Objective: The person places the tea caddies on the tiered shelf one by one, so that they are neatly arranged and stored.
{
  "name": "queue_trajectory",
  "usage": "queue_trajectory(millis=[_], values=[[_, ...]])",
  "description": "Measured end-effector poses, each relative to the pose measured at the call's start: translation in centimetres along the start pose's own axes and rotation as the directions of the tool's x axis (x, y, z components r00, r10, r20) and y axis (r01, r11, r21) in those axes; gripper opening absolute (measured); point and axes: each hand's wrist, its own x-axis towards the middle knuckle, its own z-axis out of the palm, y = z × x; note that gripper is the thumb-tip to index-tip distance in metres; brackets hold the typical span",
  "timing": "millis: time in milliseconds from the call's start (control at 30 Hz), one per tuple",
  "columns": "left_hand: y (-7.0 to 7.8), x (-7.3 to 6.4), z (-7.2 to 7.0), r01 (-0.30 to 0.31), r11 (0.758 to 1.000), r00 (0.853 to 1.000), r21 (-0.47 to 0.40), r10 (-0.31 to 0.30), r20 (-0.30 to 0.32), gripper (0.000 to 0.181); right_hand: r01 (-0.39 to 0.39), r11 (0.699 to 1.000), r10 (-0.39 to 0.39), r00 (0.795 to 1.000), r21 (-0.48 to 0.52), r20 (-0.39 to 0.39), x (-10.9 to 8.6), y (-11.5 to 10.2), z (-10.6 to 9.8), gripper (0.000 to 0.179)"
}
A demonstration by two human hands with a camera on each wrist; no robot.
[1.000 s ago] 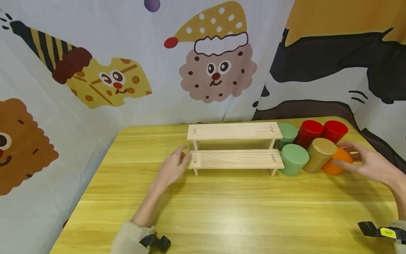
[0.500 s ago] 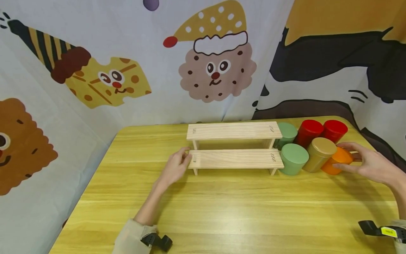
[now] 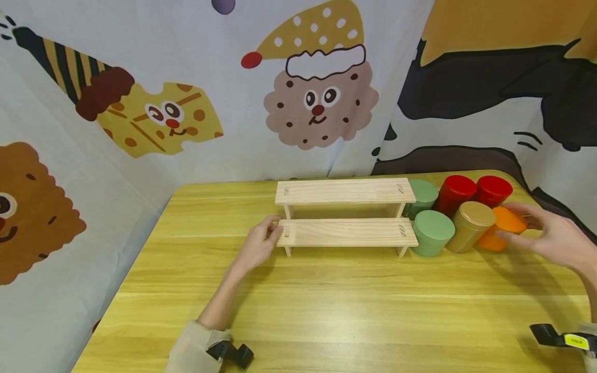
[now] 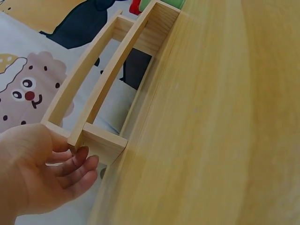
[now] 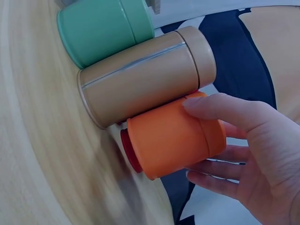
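My left hand [image 3: 258, 242] grips the left end of the lower board of a two-tier wooden shelf [image 3: 347, 233]. In the left wrist view the thumb lies over the board's end and the fingers curl beneath it. At the right, my right hand [image 3: 555, 235] holds an orange canister [image 5: 164, 138] around its lidded upper part, thumb on one side and fingers on the other. The canister is lifted off the table and tilts a little, close beside a tall gold canister [image 5: 145, 77].
Two green canisters [image 3: 434, 233] stand against the shelf's right end, one behind the other. Two red canisters [image 3: 454, 194] are at the back right. The wood-grain table [image 3: 350, 311] backs onto a cartoon-printed curtain [image 3: 186, 31].
My left hand has closed in on the shelf's left end and taken hold of it. My right hand has raised the orange canister and moved it slightly right, away from the gold one.
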Motion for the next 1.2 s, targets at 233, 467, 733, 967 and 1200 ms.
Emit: queue_trajectory(millis=[233,467,733,967,1200], values=[[-0.1,-0.1,0.0,0.009,0.999,1.0,-0.052,-0.008,0.009,0.036,-0.004,0.999,0.008,0.996,0.045,-0.086,-0.3,-0.6,-0.5,0.068],[-0.3,-0.1,-0.1,0.042,0.992,0.999,-0.116,-0.038,0.031,0.036,-0.023,0.999,0.027,0.99,0.025,-0.137,-0.3,-1.5,-1.3,0.069],[-0.2,-0.1,-0.2,0.055,0.99,0.998,-0.126,-0.05,0.047,0.037,0.041,0.999,-0.037,0.945,0.006,-0.326,-0.9,-2.4,-2.2,0.065],[-0.2,0.0,-0.1,0.059,0.992,0.997,-0.115,-0.053,0.054,0.038,0.085,0.996,-0.066,0.874,0.017,-0.481,-1.4,-3.7,-3.0,0.057],[-0.2,0.0,0.0,0.062,0.991,0.997,-0.118,-0.056,0.054,0.037,0.092,0.994,-0.044,0.819,0.055,-0.572,-1.4,-5.1,-3.5,0.058]])
